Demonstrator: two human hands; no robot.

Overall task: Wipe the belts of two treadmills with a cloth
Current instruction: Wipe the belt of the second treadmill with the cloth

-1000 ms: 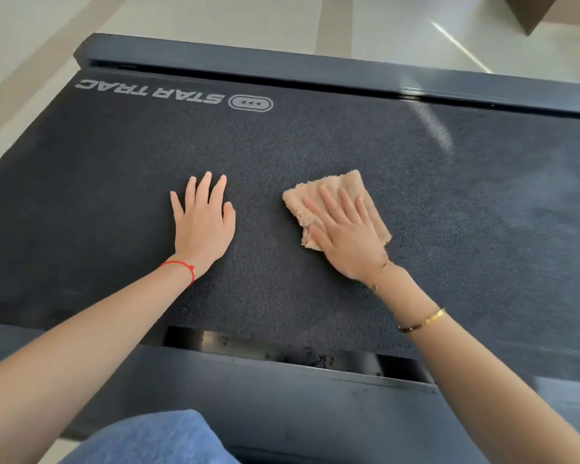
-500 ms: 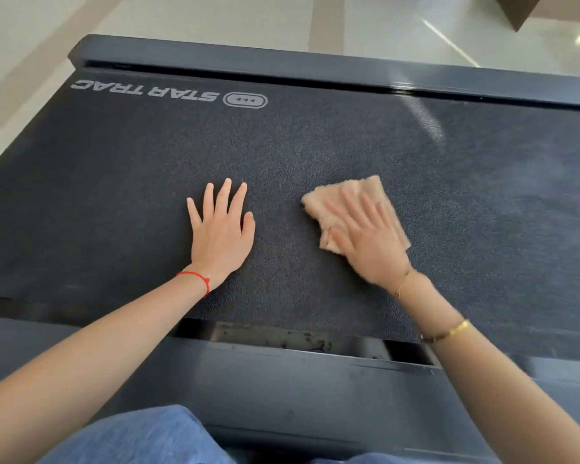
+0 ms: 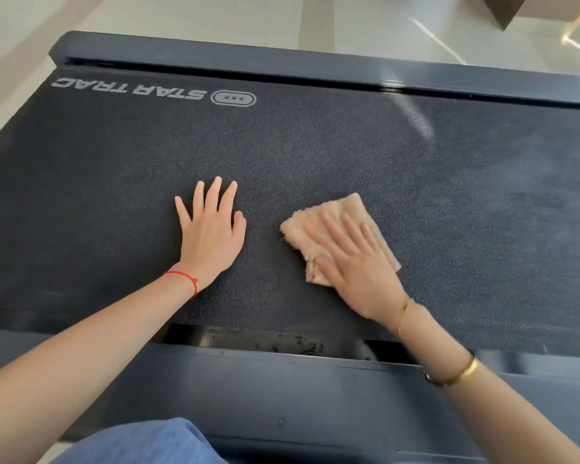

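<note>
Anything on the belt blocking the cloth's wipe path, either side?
To the right, nothing visible: the belt is bare from the cloth onward. To the left, the left hand lies flat on the belt beside the cloth, apart from it. The right hand presses flat on the cloth.

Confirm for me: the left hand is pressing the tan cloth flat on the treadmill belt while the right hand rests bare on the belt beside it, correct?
Not quite: the hands are swapped. In the head view, the right hand presses the tan cloth flat on the treadmill belt, while the left hand rests bare on the belt beside it.
</note>
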